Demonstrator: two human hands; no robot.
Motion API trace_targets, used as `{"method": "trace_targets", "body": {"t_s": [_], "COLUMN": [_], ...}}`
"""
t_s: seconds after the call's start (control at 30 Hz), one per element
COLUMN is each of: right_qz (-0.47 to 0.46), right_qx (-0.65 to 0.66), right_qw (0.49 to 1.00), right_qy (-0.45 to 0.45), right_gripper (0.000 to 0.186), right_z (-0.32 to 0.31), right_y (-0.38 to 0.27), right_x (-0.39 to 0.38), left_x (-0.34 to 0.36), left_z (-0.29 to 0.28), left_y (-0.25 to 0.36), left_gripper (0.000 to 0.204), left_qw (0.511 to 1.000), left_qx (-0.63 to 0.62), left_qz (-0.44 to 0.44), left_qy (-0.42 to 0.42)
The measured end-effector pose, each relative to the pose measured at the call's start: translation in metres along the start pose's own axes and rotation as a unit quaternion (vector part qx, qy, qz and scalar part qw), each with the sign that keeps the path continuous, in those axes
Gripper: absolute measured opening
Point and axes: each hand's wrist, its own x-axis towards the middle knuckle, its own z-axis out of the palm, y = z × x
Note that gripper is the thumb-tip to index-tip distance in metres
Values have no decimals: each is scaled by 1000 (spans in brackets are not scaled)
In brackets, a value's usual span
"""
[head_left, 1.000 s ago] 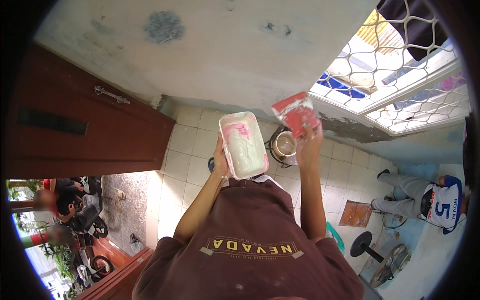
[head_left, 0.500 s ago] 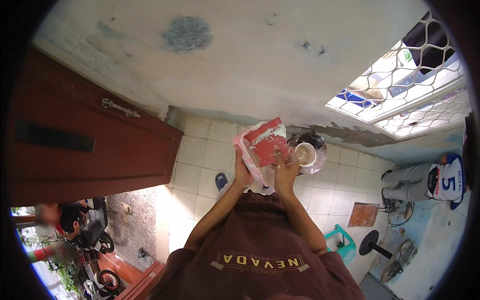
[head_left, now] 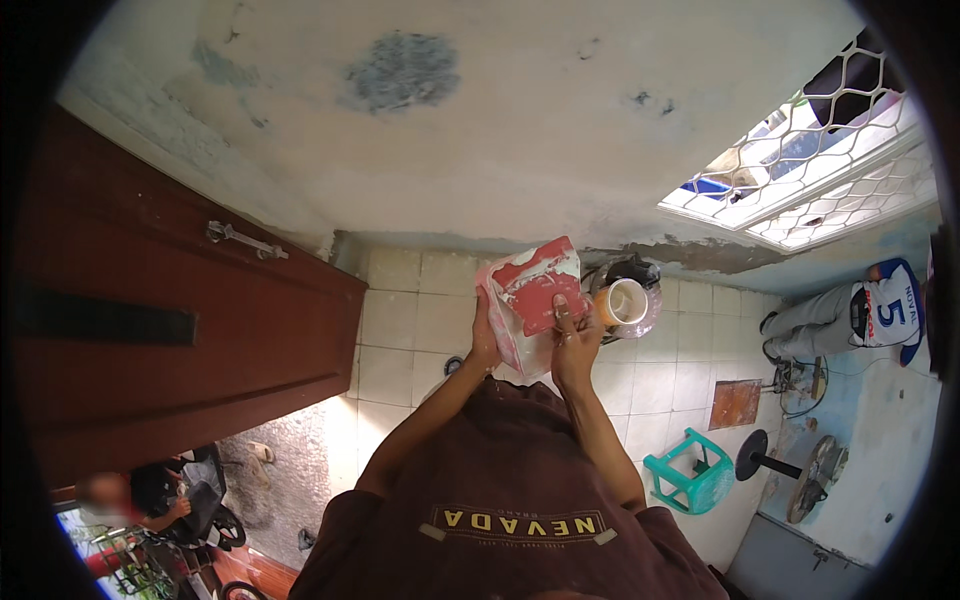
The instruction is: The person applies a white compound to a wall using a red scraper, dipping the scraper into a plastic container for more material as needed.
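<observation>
My left hand (head_left: 485, 336) is closed around the side of a pinkish container (head_left: 506, 338) smeared with white paste. A flat red putty spreader (head_left: 537, 302), streaked with the same white paste, lies across the container's opening and hides most of the inside. My right hand (head_left: 574, 345) pinches the spreader's near right corner, thumb on top. White specks dot the right fingers. Just right of that hand stands a round white tub (head_left: 623, 302), its inside stained pale.
A patched wall (head_left: 500, 140) rises in front, with a grated window (head_left: 790, 150) at right. A brown door (head_left: 190, 290) stands at left. A green stool (head_left: 695, 470) is at lower right. One person (head_left: 850, 310) stands far right; another (head_left: 150, 505) sits by a motorbike outside.
The whole view has shifted a little, bringing more of the green stool into sight. The spreader lies slightly flatter over the container; both hands keep their holds.
</observation>
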Motion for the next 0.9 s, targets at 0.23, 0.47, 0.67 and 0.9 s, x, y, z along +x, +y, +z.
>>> {"method": "trace_targets", "body": {"t_s": [0.23,0.47,0.67,0.9], "right_qz": [34,67,58,62], "right_qx": [85,191,279,150], "right_qw": [993,977,958,986], "right_qy": [-68,-72,-5,-33], "right_gripper": [24,26,27,23], "right_z": [25,27,22,-13], "right_y": [0,-1,-21,-37], "right_x": [-10,-14,-8,52], "left_x": [-12,-10,-13,30], "left_z": [-43,-61,-61,-40], "left_y": [45,66,62,45], "left_gripper": [75,76,72,73], "left_qw": [1000,999,998,995], "left_qx": [8,-10,-37,-41], "left_qz": [-22,-12,18,73], "left_qy": [-18,28,44,47]}}
